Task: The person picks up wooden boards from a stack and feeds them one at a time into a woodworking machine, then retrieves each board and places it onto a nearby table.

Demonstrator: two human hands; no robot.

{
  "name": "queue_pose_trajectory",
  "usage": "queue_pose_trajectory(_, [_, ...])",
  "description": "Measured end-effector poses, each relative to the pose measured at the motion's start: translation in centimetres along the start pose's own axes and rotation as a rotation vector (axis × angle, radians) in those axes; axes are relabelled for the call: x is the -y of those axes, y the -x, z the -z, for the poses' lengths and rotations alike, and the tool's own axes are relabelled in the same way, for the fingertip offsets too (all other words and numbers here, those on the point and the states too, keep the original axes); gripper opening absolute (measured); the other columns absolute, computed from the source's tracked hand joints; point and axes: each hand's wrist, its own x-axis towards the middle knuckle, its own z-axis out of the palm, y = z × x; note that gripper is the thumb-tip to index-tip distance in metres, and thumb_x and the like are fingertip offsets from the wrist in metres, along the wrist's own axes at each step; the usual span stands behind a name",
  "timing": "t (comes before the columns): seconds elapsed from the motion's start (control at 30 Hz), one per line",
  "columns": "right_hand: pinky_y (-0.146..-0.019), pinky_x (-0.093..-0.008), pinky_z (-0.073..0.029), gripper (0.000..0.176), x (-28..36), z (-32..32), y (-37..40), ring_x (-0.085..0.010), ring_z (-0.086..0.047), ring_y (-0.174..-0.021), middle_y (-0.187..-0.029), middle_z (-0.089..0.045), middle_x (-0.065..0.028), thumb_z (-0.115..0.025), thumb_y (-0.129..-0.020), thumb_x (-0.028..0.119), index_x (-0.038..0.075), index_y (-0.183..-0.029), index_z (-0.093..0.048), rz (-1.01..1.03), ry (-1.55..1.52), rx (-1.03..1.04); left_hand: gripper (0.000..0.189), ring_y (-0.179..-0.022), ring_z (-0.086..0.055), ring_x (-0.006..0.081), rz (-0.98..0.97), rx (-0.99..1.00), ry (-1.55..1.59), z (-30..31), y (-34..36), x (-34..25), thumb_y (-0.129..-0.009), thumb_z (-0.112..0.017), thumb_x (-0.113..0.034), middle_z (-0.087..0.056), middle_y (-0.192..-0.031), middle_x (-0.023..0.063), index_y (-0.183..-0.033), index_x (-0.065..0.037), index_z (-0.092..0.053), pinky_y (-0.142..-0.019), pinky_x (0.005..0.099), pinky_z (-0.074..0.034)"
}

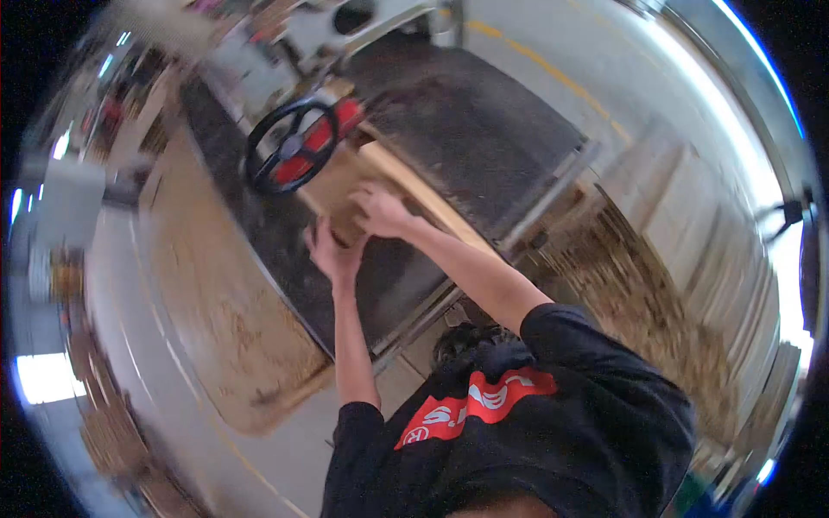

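Note:
A light wooden board point(344, 183) lies on the dark machine table point(484, 129), with a long pale edge running back toward me. My right hand point(380, 211) rests on top of the board, fingers curled over it. Just below and to the left, my left hand point(332, 250) presses against the board's near end with its fingers wrapped on the edge. Both bare forearms reach out from my black shirt with a red logo point(484, 401). The picture is motion-blurred, so the exact finger grip is unclear.
A black handwheel with a red part behind it point(289, 147) stands just beyond the board. Sawdust point(216, 285) covers the floor to the left of the table. Stacked pale wood point(682, 216) lies at the right. A yellow floor line point(553, 69) runs at the far side.

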Motion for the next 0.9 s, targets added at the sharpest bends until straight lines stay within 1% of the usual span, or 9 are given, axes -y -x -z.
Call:
queue_pose_trajectory(0.07, [-0.096, -0.0481, -0.057, 0.032, 3.7, 6.0, 0.9, -0.0367, -0.071, -0.113, -0.123, -0.073, -0.0170, -0.068, -0.097, 0.018, 0.006, -0.127, -0.068, -0.177, -0.168, 0.201, 0.090, -0.124, -0.060, 0.0442, -0.036, -0.065, -0.066, -0.2, -1.1, 0.6, -0.053, -0.104, -0.043, -0.071, -0.130, 0.0150, -0.128, -0.007, -0.069, -0.105, 0.0558, -0.050])
queue_pose_trajectory(0.13, [-0.083, -0.0433, -0.060, 0.024, 2.7, 9.0, 4.4, -0.0321, -0.077, -0.093, -0.103, -0.079, -0.0129, -0.068, -0.099, 0.018, 0.006, -0.120, -0.073, -0.026, -0.338, 0.083, 0.087, -0.120, -0.063, 0.0435, 0.043, -0.084, -0.154, -0.1, -2.3, -0.7, -0.053, -0.105, -0.046, -0.074, -0.121, 0.0150, -0.123, -0.008, -0.071, -0.105, 0.0546, -0.050])
queue_pose_trajectory(0.27, [-0.073, -0.0412, -0.059, 0.018, -2.3, 23.4, 15.7, -0.0276, -0.077, -0.078, -0.094, -0.079, -0.0127, -0.074, -0.096, 0.022, 0.007, -0.105, -0.079, -0.130, -0.276, -0.158, 0.087, -0.133, -0.058, 0.0427, 0.086, -0.173, -0.328, -7.4, 1.5, -1.6, -0.064, -0.098, -0.056, -0.070, -0.132, 0.0143, -0.131, -0.009, -0.067, -0.106, 0.0553, -0.048])
queue_pose_trajectory(0.37, [-0.080, -0.0410, -0.062, 0.022, -6.9, 31.8, 19.8, -0.0269, -0.078, -0.091, -0.104, -0.080, -0.0113, -0.075, -0.098, 0.028, 0.011, -0.112, -0.079, -0.367, -0.039, -0.389, 0.087, -0.146, -0.045, 0.0450, 0.294, -0.062, -0.425, -8.6, 3.1, -4.6, -0.082, -0.083, -0.065, -0.063, -0.145, 0.0141, -0.144, -0.008, -0.058, -0.109, 0.0662, -0.040])
queue_pose_trajectory(0.47, [-0.098, -0.0473, -0.058, 0.060, -11.8, 39.1, 26.2, -0.0339, -0.072, -0.117, -0.127, -0.075, -0.0163, -0.082, -0.089, 0.053, 0.011, -0.130, -0.072, -0.627, 0.530, -0.572, 0.087, -0.149, -0.041, 0.0462, 0.359, -0.030, -0.416, -9.6, 4.0, -4.0, -0.089, -0.075, -0.070, -0.059, -0.151, 0.0166, -0.146, -0.008, -0.056, -0.113, 0.0675, -0.036])
queue_pose_trajectory(0.53, [-0.118, -0.0591, -0.043, 0.103, -14.6, 43.3, 31.4, -0.0485, -0.050, -0.144, -0.156, -0.047, -0.0349, -0.084, -0.081, 0.063, 0.005, -0.157, -0.046, -0.993, 0.703, -0.346, 0.085, -0.150, -0.041, 0.0459, 0.371, -0.023, -0.456, -9.7, 6.0, -4.3, -0.090, -0.074, -0.068, -0.055, -0.155, 0.0185, -0.146, -0.007, -0.055, -0.115, 0.0674, -0.035])
queue_pose_trajectory(0.6, [-0.125, -0.0675, -0.027, 0.121, -15.0, 46.9, 33.8, -0.0578, -0.029, -0.154, -0.169, -0.022, -0.0380, -0.087, -0.079, 0.061, 0.008, -0.168, -0.025, -1.185, 0.918, -0.040, 0.082, -0.150, -0.041, 0.0460, 0.343, 0.002, -0.431, -9.1, 7.2, -5.0, -0.093, -0.073, -0.065, -0.053, -0.156, 0.0203, -0.146, -0.006, -0.055, -0.116, 0.0667, -0.035])
queue_pose_trajectory(0.77, [-0.117, -0.0830, -0.025, 0.127, -18.9, 53.5, 38.7, -0.0619, -0.018, -0.156, -0.175, -0.011, -0.0325, -0.093, -0.071, 0.061, 0.049, -0.170, -0.013, -1.238, 0.779, 0.071, 0.074, -0.149, -0.042, 0.0455, 0.252, 0.034, -0.401, -8.0, 10.5, -8.5, -0.099, -0.070, -0.059, -0.052, -0.155, 0.0225, -0.145, -0.003, -0.055, -0.117, 0.0638, -0.037])
queue_pose_trajectory(0.9, [-0.110, -0.0808, -0.038, 0.122, -19.5, 52.8, 37.6, -0.0662, -0.030, -0.148, -0.164, -0.022, -0.0434, -0.090, -0.078, 0.052, 0.034, -0.171, -0.014, -1.216, 0.850, 0.232, 0.071, -0.148, -0.044, 0.0438, 0.240, 0.045, -0.438, -7.8, 10.1, -7.4, -0.100, -0.069, -0.057, -0.053, -0.154, 0.0231, -0.143, -0.003, -0.057, -0.115, 0.0634, -0.039])
